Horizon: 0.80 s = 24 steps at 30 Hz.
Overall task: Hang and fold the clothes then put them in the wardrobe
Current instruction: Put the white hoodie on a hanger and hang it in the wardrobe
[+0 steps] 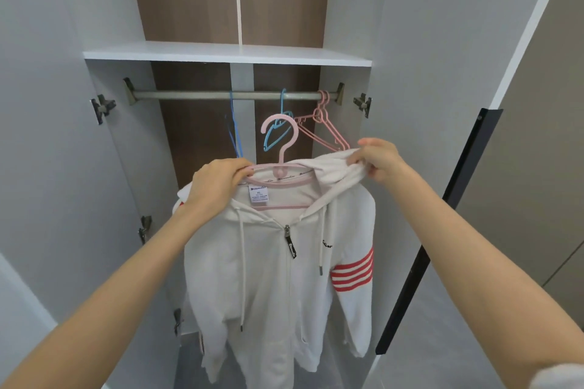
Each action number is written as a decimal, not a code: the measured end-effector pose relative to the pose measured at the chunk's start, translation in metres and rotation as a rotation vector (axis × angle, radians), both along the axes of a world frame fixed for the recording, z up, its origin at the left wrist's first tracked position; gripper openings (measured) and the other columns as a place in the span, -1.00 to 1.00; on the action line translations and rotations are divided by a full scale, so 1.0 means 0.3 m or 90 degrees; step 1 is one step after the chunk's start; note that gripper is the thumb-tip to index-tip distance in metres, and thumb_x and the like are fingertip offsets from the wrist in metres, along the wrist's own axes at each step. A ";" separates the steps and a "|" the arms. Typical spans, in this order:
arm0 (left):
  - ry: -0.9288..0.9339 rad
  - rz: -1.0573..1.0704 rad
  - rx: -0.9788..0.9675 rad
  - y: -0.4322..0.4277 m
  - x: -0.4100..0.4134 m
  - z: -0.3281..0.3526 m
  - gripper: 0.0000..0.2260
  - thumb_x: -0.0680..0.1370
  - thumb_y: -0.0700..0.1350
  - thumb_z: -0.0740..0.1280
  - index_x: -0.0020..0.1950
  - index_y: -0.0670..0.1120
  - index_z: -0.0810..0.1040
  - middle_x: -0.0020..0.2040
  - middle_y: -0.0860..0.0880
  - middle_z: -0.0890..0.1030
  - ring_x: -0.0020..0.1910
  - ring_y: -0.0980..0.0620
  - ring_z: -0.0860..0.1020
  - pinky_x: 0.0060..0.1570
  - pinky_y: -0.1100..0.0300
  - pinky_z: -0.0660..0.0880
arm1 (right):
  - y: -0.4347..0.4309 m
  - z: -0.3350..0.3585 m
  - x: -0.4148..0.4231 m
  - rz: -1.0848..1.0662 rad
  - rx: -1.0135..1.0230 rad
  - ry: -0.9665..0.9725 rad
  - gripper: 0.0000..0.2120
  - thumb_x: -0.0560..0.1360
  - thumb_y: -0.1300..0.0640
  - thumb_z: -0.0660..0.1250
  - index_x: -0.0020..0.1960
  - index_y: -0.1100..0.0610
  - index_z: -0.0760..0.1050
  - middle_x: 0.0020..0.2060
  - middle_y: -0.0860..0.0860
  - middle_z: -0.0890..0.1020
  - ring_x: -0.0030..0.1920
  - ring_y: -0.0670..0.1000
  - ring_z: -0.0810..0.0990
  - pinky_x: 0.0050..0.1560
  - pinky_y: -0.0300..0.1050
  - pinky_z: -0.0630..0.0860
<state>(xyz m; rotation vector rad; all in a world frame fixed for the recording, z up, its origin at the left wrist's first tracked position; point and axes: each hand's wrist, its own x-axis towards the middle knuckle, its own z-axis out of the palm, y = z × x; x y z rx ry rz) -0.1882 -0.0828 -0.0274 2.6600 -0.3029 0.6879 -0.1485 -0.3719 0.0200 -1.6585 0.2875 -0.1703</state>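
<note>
White hoodie [278, 278], red-striped sleeve [352, 273]

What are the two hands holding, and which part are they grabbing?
The left hand grips the pink hanger by one arm, at the collar. The right hand pinches the white hoodie by its hood.

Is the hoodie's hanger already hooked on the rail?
No, the hook of the pink hanger sits below the rail, held by the left hand.

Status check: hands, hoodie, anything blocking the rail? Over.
Left hand grips pink hanger at collar; right hand pinches hood. White hoodie on hanger, not yet on rail. Empty hangers on rail, middle to right.
</note>
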 end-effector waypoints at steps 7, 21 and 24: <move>-0.034 -0.060 -0.095 0.040 0.019 0.013 -0.79 0.63 -0.06 0.21 -0.02 -0.05 0.63 -0.11 0.09 0.64 -0.07 -0.01 0.58 0.16 -0.15 0.42 | 0.018 -0.097 -0.006 0.114 -0.599 0.187 -0.75 0.54 0.21 0.19 0.18 0.12 0.52 0.17 0.16 0.48 0.28 0.16 0.38 0.25 0.04 0.37; -0.038 -0.048 -0.077 0.072 0.014 0.043 -0.79 0.41 0.08 0.48 -0.05 -0.01 0.68 0.01 0.05 0.66 0.09 0.02 0.56 0.15 -0.11 0.44 | 0.297 -0.114 -0.122 0.392 -0.463 -0.221 -0.71 0.58 0.05 0.27 -0.26 0.13 0.59 -0.13 -0.12 0.64 -0.04 -0.06 0.59 0.17 0.00 0.46; 0.060 0.086 -0.090 0.147 0.031 0.031 -0.58 0.40 0.02 0.47 0.23 0.00 0.53 0.25 -0.03 0.51 0.26 -0.11 0.44 0.18 -0.04 0.44 | 0.313 -0.108 -0.125 0.336 -0.489 -0.241 -0.69 0.58 0.00 0.25 -0.28 0.08 0.55 -0.11 -0.18 0.63 -0.04 -0.05 0.58 0.14 0.08 0.47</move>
